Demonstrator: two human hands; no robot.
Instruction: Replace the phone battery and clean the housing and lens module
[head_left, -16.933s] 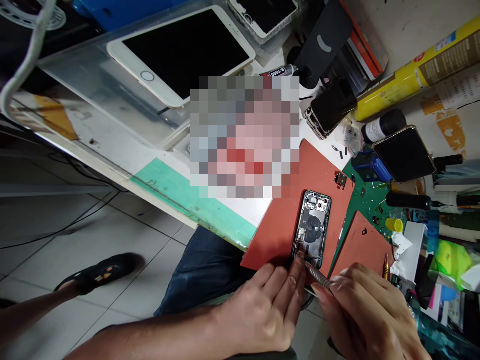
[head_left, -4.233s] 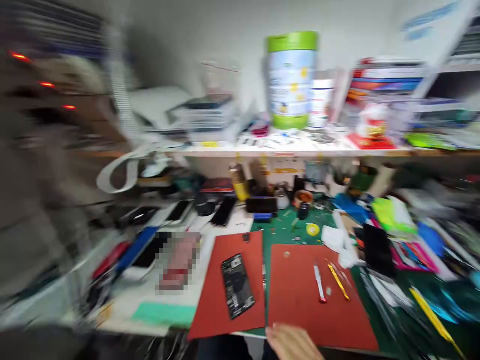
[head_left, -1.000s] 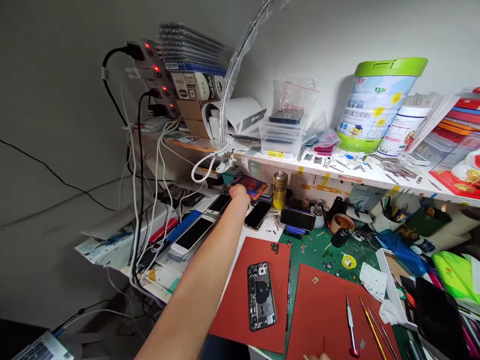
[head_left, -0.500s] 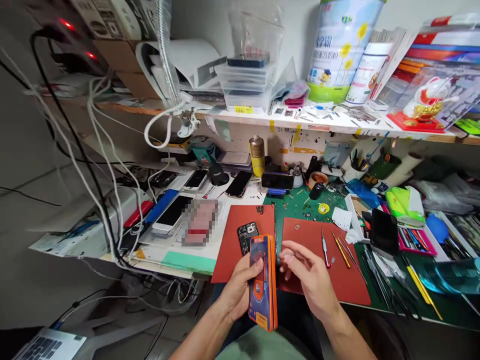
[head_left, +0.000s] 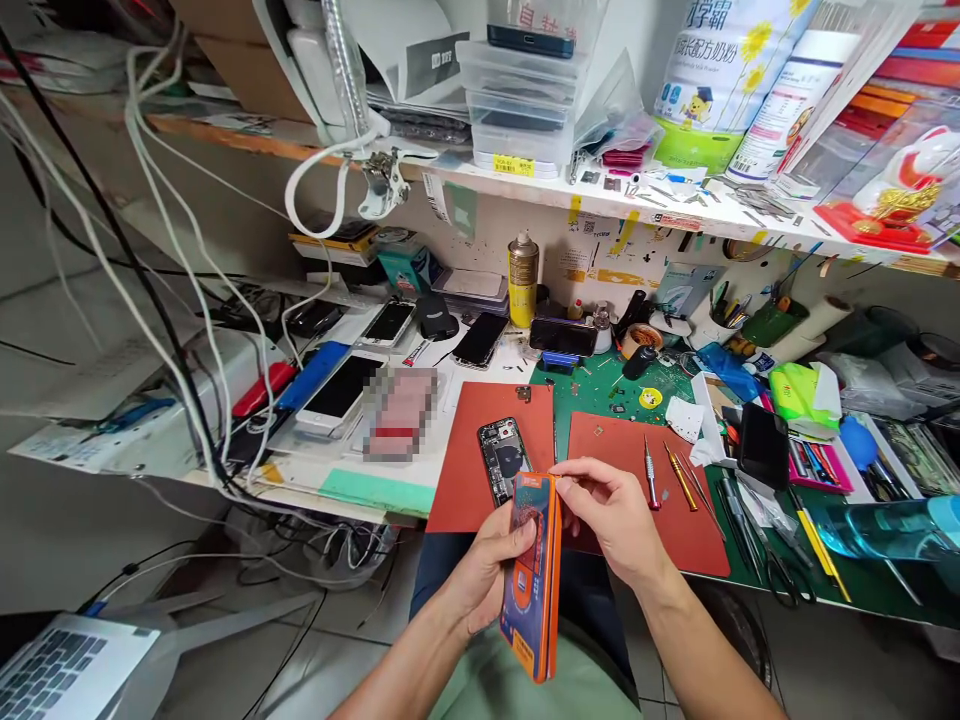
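Note:
A blue and orange flat box [head_left: 531,580] is upright and slightly tilted above my lap. My left hand [head_left: 491,560] grips it from the left, thumb across its front. The fingertips of my right hand [head_left: 600,505] are pinched at the box's top right corner and edge. Behind the box, an opened phone [head_left: 501,450] with its inside showing lies on the left red mat [head_left: 457,480]; the box and my left hand hide its lower end. Screwdrivers, one silver and red [head_left: 651,475] and one gold [head_left: 681,478], lie on the right red mat [head_left: 600,450].
Several phones, one white-framed [head_left: 341,388], lie at the left. A spray can [head_left: 523,280] stands at the back below the shelf [head_left: 600,205]. At the right are scissors [head_left: 784,575], trays of tools and a blue bottle [head_left: 877,528]. Cables [head_left: 161,330] hang at the left.
My right hand has moved left and closed its fingertips on the box's upper edge. The view has shifted, showing more of the opened phone. My left hand still holds the box.

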